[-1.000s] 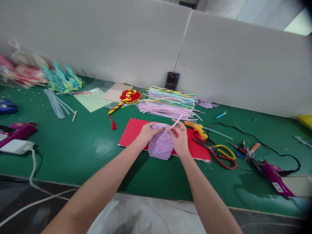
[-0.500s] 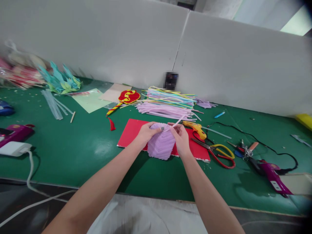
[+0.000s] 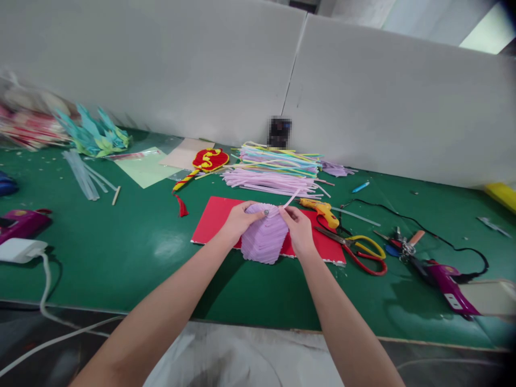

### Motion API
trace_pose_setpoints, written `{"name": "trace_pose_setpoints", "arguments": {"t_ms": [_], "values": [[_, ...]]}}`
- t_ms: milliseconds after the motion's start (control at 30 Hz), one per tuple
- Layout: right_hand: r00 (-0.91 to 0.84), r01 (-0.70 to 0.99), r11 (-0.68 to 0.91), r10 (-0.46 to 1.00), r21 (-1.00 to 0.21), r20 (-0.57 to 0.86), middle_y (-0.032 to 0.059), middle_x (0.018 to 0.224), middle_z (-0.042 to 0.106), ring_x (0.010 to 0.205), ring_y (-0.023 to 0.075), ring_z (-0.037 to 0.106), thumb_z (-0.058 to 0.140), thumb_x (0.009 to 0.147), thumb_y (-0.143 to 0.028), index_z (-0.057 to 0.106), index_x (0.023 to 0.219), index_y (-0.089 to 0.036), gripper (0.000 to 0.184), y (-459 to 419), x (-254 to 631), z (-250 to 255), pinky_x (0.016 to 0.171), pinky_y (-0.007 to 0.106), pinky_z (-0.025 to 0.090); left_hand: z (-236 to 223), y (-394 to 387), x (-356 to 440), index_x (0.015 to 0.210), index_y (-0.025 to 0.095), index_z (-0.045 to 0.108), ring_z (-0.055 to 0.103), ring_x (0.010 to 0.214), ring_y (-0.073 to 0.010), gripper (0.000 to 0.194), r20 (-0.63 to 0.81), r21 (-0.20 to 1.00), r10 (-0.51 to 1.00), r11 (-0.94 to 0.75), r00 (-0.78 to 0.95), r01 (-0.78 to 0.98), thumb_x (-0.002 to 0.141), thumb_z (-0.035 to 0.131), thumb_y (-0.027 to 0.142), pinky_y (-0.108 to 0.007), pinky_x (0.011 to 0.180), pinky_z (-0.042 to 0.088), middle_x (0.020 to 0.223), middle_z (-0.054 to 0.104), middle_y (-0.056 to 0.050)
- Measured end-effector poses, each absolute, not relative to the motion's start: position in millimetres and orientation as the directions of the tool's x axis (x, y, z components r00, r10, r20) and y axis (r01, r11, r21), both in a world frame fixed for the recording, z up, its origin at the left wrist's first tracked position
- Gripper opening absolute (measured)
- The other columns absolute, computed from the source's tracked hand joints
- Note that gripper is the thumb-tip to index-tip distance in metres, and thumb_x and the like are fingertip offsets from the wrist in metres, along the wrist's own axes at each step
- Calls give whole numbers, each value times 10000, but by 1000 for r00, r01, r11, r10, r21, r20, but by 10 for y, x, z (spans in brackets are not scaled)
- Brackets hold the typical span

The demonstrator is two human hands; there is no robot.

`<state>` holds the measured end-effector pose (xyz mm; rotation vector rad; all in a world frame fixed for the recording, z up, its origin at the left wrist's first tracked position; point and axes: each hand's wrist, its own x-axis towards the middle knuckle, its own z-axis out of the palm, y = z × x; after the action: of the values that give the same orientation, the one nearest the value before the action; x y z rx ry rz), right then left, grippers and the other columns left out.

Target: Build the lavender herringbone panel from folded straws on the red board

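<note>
Between my hands is a lilac panel made of rows of fuzzy pipe cleaners point(image 3: 264, 242), held above a red board point(image 3: 212, 217). My left hand point(image 3: 243, 219) grips the panel's upper left edge, thumb lying across its front. At the upper right edge, my right hand point(image 3: 297, 224) pinches a loose lilac pipe cleaner point(image 3: 292, 199) whose free end sticks up to the right. Just right of my right hand lie an orange glue gun point(image 3: 322, 211) and scissors point(image 3: 365, 255) with yellow and red handles.
Behind the board lies a pile of pastel pipe cleaners point(image 3: 274, 180). A red and yellow fan-shaped ornament point(image 3: 210, 159) with a tassel is to its left. Glue sticks point(image 3: 83, 174) lie farther left. Keys point(image 3: 405, 247) and a purple power strip point(image 3: 451, 290) sit at right.
The view has shifted slightly, so everything sits a little farther left. Both hands keep their hold on the lilac panel and pipe cleaner, with barely any movement.
</note>
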<state>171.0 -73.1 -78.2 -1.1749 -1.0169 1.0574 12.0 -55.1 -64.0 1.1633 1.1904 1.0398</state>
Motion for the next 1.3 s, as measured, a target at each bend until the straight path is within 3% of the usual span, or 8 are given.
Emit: {"name": "trace_pose_setpoints", "arguments": {"t_ms": [767,967,1133,1300], "values": [[170,-119,29,985,-992,9,24,766,698,739,179,615,710,611,-408,700,810,-180,303,-748,1717,-784,725,318,476,-644,-545,96,887,178,663,601,787,-191,384,-113,990,987,102,111,98,576,745,388,-268,682,459,855,678,-38],[189,-88,37,982,-995,20,16,744,694,728,178,608,713,609,-403,700,786,-183,282,-731,1735,-813,710,310,466,-705,-514,83,876,152,675,607,811,-197,372,-115,993,989,116,94,-3,696,622,473,-273,713,447,888,686,-69],[184,-75,41,983,-996,26,9,724,687,714,172,605,710,614,-402,698,778,-193,266,-740,1717,-803,701,303,468,-680,-524,75,880,174,678,604,782,-195,378,-112,991,986,102,123,88,592,723,414,-265,682,452,858,687,-44],[174,-72,40,984,-997,27,16,738,689,723,177,607,702,619,-419,697,783,-191,281,-752,1707,-785,702,305,474,-633,-545,84,850,178,674,598,738,-182,376,-98,987,990,84,97,137,581,726,437,-252,643,451,807,678,-25]]}}
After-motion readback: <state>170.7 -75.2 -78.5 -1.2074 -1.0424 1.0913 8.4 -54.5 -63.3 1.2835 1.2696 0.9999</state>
